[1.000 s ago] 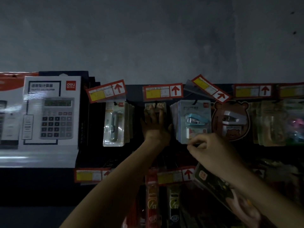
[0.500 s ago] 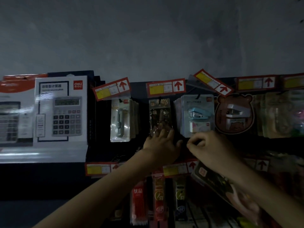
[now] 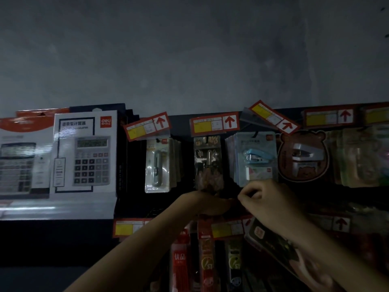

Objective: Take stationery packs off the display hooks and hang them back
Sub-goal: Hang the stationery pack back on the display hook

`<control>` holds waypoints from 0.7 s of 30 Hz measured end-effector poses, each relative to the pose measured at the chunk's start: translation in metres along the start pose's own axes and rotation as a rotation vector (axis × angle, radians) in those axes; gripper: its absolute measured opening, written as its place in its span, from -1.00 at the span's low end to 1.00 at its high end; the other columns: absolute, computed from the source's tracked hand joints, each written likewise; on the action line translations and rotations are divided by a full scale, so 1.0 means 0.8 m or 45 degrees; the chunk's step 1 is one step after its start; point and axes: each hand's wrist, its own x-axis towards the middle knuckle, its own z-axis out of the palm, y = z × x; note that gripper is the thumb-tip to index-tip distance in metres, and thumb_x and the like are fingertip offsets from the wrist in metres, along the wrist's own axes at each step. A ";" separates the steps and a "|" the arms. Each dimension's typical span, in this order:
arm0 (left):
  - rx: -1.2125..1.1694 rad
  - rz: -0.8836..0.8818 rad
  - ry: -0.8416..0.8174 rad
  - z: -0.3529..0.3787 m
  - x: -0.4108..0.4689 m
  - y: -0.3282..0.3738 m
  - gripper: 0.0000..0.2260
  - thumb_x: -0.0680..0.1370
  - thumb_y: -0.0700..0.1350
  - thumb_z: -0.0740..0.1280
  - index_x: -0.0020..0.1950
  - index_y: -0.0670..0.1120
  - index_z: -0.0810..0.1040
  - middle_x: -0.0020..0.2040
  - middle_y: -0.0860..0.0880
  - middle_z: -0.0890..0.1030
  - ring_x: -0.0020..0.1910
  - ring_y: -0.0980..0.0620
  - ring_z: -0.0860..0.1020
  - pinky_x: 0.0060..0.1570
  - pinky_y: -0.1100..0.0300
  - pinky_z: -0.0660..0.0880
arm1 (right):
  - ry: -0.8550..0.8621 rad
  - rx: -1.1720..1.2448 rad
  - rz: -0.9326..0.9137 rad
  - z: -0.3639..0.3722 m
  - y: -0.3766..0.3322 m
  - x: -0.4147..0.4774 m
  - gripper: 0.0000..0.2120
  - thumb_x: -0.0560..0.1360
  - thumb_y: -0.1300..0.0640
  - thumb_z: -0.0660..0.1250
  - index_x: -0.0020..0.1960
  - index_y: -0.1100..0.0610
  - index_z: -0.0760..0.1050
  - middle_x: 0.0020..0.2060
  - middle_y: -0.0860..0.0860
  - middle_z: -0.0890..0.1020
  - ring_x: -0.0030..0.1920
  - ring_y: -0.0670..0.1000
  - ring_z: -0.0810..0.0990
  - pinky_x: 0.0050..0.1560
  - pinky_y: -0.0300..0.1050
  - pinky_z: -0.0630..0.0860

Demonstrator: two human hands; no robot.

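A dark clear-fronted stationery pack hangs on a hook in the top row, under a red-and-yellow price tag. My left hand is just below the pack's bottom edge, its back toward me; the fingers are dim and seem relaxed, holding nothing. Right beside it, my right hand has its fingers curled and thumb pinched. It holds a flat dark pack that tilts down to the right beneath the wrist.
Neighbouring hooks carry a grey cutter pack, a blue stapler pack and a bear-shaped stapler pack. Boxed calculators stand at the left. A lower row of red and dark packs hangs under my arms.
My left hand has slid down off the face of the hanging dark pack to just below it, and the pack now hangs by itself. My right hand has hardly moved.
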 end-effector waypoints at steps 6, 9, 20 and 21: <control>0.057 0.164 -0.066 0.005 0.019 -0.005 -0.37 0.59 0.41 0.09 0.60 0.17 0.27 0.57 0.01 0.37 0.50 -0.03 0.38 0.44 0.07 0.34 | 0.007 0.040 0.005 -0.002 0.002 -0.001 -0.82 0.56 -0.12 0.40 -0.20 -0.15 0.65 -0.38 -0.15 0.67 -0.36 -0.10 0.66 -0.19 0.09 0.67; 0.041 0.177 0.078 0.005 0.014 -0.005 -0.46 0.68 0.18 0.22 0.62 0.01 0.27 0.60 -0.08 0.32 0.55 -0.15 0.34 0.50 -0.02 0.29 | 0.058 0.081 -0.007 -0.001 0.003 -0.003 -0.70 0.57 -0.17 0.35 -0.24 -0.04 0.66 -0.40 -0.04 0.67 -0.38 -0.02 0.66 -0.23 0.14 0.66; 0.756 0.476 0.741 0.004 -0.074 0.007 -0.39 0.66 0.27 0.13 0.64 0.05 0.10 0.64 -0.08 0.14 0.60 -0.14 0.16 0.47 -0.16 0.29 | 0.205 0.366 0.090 0.001 -0.009 -0.002 -0.60 0.61 -0.13 0.32 -0.30 0.05 0.65 -0.43 0.10 0.63 -0.35 0.15 0.65 -0.29 0.06 0.55; 0.758 0.494 0.796 0.005 -0.079 0.005 -0.40 0.67 0.26 0.13 0.64 0.05 0.11 0.62 -0.06 0.17 0.58 -0.13 0.20 0.46 -0.14 0.29 | 0.221 0.407 0.094 0.002 -0.009 0.000 -0.59 0.62 -0.11 0.32 -0.32 0.06 0.63 -0.47 0.10 0.60 -0.39 0.14 0.63 -0.33 0.01 0.49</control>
